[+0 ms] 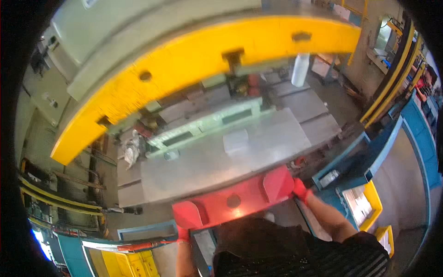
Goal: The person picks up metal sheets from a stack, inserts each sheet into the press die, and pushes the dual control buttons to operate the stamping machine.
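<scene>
A long red plate [233,200] with a round dark hole at its middle and a raised, rounded flap at each end lies across in front of my body, along the front edge of the machine's metal bed [203,168]. At its left end, my left hand [183,234] in a red glove is closed on the lower corner, its fingers mostly hidden. My right hand [301,190], also in a red glove, grips the right end. The plate slants, with its right end farther from me.
A thick yellow press beam [194,53] spans above the bed. A pale green slotted bar [207,124] and a clear bag [132,151] lie on the bed; a white bottle [300,70] stands behind. Yellow bins [373,203] sit at right. Another person [427,81] is at far right.
</scene>
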Demonstrator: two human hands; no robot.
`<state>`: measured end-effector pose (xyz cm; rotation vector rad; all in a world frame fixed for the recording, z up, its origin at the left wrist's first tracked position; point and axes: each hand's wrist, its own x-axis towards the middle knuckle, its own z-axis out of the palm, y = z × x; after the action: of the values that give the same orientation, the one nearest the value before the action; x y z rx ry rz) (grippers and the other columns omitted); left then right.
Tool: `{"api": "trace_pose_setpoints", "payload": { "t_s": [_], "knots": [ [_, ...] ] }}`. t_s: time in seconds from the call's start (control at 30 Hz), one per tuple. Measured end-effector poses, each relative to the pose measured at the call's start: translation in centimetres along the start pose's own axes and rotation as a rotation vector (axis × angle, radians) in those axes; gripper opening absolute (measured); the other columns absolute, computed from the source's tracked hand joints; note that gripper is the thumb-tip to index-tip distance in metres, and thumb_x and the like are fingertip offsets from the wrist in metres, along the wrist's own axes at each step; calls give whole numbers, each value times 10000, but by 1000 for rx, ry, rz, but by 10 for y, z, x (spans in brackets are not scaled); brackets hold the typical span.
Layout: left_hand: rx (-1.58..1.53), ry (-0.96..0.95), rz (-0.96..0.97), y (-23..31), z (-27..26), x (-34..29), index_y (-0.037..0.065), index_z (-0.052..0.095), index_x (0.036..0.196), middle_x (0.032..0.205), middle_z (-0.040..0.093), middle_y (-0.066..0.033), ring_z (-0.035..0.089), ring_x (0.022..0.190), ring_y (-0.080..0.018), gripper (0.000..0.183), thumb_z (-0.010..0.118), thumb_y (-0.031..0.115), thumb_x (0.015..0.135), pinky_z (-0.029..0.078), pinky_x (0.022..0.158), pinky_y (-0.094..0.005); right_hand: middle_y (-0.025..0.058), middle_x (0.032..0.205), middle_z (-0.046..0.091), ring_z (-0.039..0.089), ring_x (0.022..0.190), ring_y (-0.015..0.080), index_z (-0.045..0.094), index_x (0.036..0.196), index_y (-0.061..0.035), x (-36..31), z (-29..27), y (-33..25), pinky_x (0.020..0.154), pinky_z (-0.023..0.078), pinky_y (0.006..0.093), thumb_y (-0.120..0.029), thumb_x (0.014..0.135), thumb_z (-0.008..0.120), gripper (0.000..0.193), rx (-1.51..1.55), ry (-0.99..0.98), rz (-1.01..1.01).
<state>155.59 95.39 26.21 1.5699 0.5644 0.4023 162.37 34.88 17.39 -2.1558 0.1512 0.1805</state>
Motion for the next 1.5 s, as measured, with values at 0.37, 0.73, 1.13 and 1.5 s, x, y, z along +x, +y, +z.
{"api": "trace_pose_setpoints", "payload": {
  "t_s": [0.37,0.73,1.13,1.5],
  "knots": [
    [91,-55,-148,-42,-41,-6,-18,589,1086,1039,631,-102,595,890,-212,375,536,287,876,474,775,-340,164,1061,574,520,1027,338,578,1110,-80,52,-93,-320,895,393,436,-336,723,669,473,-483,291,-685],
    [85,-23,-119,-63,-69,-28,-19,605,1067,1021,641,-101,599,868,-214,368,544,288,874,473,771,-341,151,1190,504,441,1146,315,560,1127,-56,123,-20,-398,933,345,448,-338,725,678,505,-905,-136,-684],
    [324,358,1,77,-15,-26,-52,540,1133,1150,583,-156,561,1014,-249,332,579,98,840,427,904,-353,102,912,584,535,894,270,619,856,-93,134,-1,-387,807,389,446,-162,709,579,167,-1214,176,-977],
    [432,290,474,169,62,24,-29,561,1136,1119,595,-130,550,1023,-193,289,584,42,857,418,915,-324,76,892,551,503,903,256,610,818,-106,119,4,-381,796,374,456,-159,669,573,163,-916,326,-1026]
  ]
}}
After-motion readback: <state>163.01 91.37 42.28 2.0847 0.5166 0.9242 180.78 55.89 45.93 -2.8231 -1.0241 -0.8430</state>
